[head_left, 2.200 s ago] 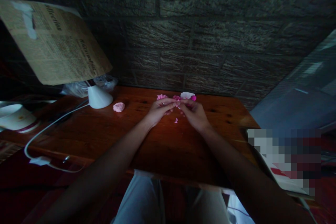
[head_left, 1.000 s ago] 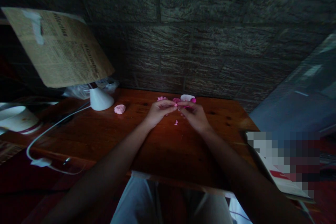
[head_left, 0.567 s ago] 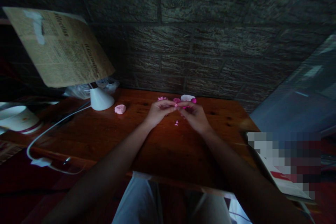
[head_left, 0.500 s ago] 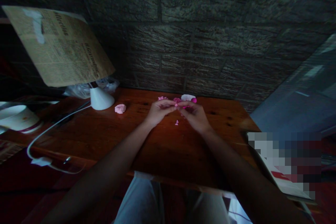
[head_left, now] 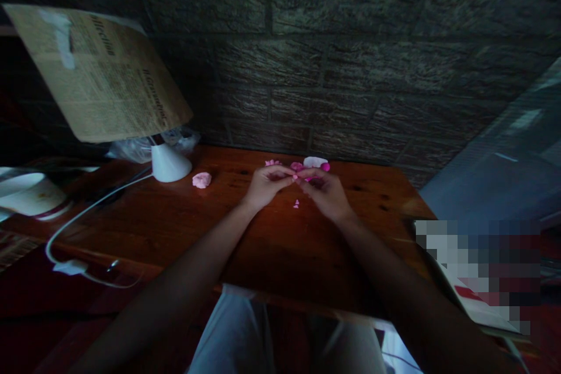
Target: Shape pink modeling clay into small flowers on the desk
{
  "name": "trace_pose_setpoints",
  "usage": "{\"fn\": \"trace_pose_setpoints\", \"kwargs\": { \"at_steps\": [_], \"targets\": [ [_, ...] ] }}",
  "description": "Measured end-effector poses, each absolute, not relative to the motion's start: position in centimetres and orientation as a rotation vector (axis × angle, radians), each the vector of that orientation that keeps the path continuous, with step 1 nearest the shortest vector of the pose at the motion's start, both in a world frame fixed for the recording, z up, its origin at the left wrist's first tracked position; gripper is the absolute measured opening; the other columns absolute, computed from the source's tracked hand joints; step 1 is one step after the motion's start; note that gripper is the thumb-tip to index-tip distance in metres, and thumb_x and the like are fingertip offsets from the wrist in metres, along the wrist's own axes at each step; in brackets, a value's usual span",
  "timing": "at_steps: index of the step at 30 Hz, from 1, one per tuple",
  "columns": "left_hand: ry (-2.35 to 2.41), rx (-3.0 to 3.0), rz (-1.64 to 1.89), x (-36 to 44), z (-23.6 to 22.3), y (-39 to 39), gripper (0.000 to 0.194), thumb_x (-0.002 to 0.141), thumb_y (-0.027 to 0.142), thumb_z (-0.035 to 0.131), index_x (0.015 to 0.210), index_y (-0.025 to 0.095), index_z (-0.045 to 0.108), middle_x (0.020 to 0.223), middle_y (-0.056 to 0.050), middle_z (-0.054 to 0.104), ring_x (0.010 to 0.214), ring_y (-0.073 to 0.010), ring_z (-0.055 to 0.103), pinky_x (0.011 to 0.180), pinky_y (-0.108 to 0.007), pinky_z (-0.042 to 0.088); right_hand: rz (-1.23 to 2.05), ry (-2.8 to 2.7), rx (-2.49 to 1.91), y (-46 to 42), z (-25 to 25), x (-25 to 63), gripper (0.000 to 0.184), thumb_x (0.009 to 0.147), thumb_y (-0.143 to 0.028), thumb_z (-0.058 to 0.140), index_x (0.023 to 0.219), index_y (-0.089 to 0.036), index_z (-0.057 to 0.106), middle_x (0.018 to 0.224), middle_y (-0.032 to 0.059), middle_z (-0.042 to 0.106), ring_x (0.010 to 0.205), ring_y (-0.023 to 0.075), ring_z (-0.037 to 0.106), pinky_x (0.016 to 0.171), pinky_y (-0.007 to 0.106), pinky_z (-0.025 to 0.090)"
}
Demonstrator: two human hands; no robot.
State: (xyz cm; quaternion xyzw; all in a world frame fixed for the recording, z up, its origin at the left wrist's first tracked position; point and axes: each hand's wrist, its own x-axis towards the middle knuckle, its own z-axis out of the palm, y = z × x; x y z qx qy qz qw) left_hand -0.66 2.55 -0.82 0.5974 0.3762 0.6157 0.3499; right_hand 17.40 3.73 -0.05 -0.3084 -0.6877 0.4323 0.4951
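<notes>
Going left to right, we are seeing a pink lump (head_left: pixel 201 180) lying well out to the left of the left hand (head_left: pixel 264 184); we are judging it to be material not yet shaped. Just behind that hand, a ruffled pink cluster (head_left: pixel 272 163) is sitting on the surface (head_left: pixel 272 239), looking already formed. The left hand is pinching a small pink piece (head_left: pixel 295 176) between thumb and finger, and we are taking its shaping as unfinished. Behind these fingertips a darker pink piece (head_left: pixel 297 166) is resting; nearer us than the fingertips, loose pink bits (head_left: pixel 297 204) are lying unjoined. The right hand (head_left: pixel 321 183) is meeting the same piece with its fingertips. Behind it, a white piece (head_left: pixel 315 162) and a magenta ball (head_left: pixel 325 167) are lying close together.

As for what is hard to make out, the picture's edge is cutting off a white cup (head_left: pixel 33 197) far left of the left hand. Fingers are partly covering the things behind them, and the held piece's form is staying too small to read. We are unable to tell whether the right hand is gripping or merely pressing. Beyond it to the right, a pixelated patch (head_left: pixel 475 266) is hiding whatever is there.
</notes>
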Motion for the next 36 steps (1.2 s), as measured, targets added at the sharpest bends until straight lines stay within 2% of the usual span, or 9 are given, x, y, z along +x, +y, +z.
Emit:
{"fn": "trace_pose_setpoints", "kwargs": {
  "at_steps": [4, 10, 15, 17, 19, 22, 29, 36],
  "targets": [
    [0.987, 1.553, 1.596, -0.7, -0.8, 2.5, 0.015, 0.071, 0.029, 0.090, 0.081, 0.020, 0.082, 0.088, -0.005, 0.081, 0.085, -0.0182, 0.072, 0.093, -0.038, 0.056, 1.038, -1.655, -0.721, 3.9, -0.3, 17.3, 0.020, 0.082, -0.043, 0.079, 0.089, -0.024, 0.077, 0.110, 0.0073, 0.080, 0.111, 0.0243, 0.073, 0.098, 0.043, 0.055],
    [0.961, 1.559, 1.598, -0.6, -0.7, 2.4, 0.014, 0.070, 0.029, 0.090, 0.078, 0.020, 0.082, 0.088, -0.005, 0.081, 0.087, -0.0186, 0.072, 0.093, -0.038, 0.056, 1.029, -1.678, -0.753, 3.9, -0.4, 17.4, 0.020, 0.083, -0.043, 0.077, 0.089, -0.024, 0.077, 0.108, 0.0059, 0.080, 0.098, 0.0222, 0.074, 0.085, 0.038, 0.057],
    [0.937, 1.499, 1.577, -0.4, -0.6, 2.3, 0.023, 0.068, 0.034, 0.092, 0.083, 0.020, 0.083, 0.090, -0.005, 0.081, 0.086, -0.0181, 0.072, 0.091, -0.038, 0.057, 1.011, -1.661, -0.790, 3.6, 0.1, 17.4, 0.022, 0.082, -0.046, 0.077, 0.090, -0.025, 0.078, 0.105, 0.0052, 0.080, 0.093, 0.0215, 0.073, 0.078, 0.035, 0.057],
    [0.923, 1.457, 1.579, -0.2, -0.5, 2.1, 0.027, 0.066, 0.037, 0.093, 0.086, 0.021, 0.083, 0.094, -0.006, 0.081, 0.085, -0.0176, 0.071, 0.085, -0.035, 0.057, 1.011, -1.653, -0.801, 3.5, 0.3, 17.5, 0.025, 0.082, -0.048, 0.077, 0.091, -0.025, 0.079, 0.105, 0.0050, 0.081, 0.092, 0.0215, 0.072, 0.075, 0.034, 0.057],
    [0.930, 1.403, 1.577, -0.1, -0.3, 1.9, 0.029, 0.067, 0.038, 0.093, 0.088, 0.021, 0.084, 0.094, -0.006, 0.081, 0.078, -0.0152, 0.068, 0.071, -0.029, 0.054, 1.011, -1.642, -0.815, 3.4, 0.6, 17.6, 0.028, 0.082, -0.051, 0.077, 0.092, -0.025, 0.080, 0.100, 0.0048, 0.081, 0.084, 0.0204, 0.072, 0.073, 0.034, 0.057],
    [0.922, 1.316, 1.548, 0.1, -0.1, 1.7, 0.031, 0.066, 0.039, 0.094, 0.090, 0.022, 0.085, 0.085, -0.005, 0.079, 0.062, -0.0095, 0.055, 0.053, -0.022, 0.039, 1.021, -1.618, -0.845, 3.3, 1.0, 17.7, 0.030, 0.081, -0.053, 0.078, 0.090, -0.024, 0.081, 0.087, 0.0039, 0.079, 0.072, 0.0183, 0.068, 0.070, 0.035, 0.057],
    [0.844, 1.265, 1.491, -0.1, -0.1, 1.7, 0.028, 0.067, 0.037, 0.093, 0.090, 0.024, 0.086, 0.085, -0.004, 0.076, 0.064, -0.0088, 0.051, 0.056, -0.024, 0.038, 1.089, -1.608, -0.775, 3.0, 1.4, 17.6, 0.027, 0.082, -0.051, 0.079, 0.092, -0.025, 0.082, 0.115, 0.0066, 0.081, 0.094, 0.0222, 0.073, 0.072, 0.033, 0.059],
    [0.794, 1.237, 1.461, 0.1, -0.1, 1.7, 0.024, 0.066, 0.033, 0.094, 0.088, 0.027, 0.085, 0.088, -0.003, 0.075, 0.069, -0.0102, 0.053, 0.057, -0.024, 0.037, 1.168, -1.598, -0.764, 2.5, 2.1, 17.5, 0.033, 0.078, -0.057, 0.082, 0.089, -0.026, 0.084, 0.111, 0.0059, 0.081, 0.083, 0.0191, 0.071, 0.066, 0.031, 0.059]
  ]
}}
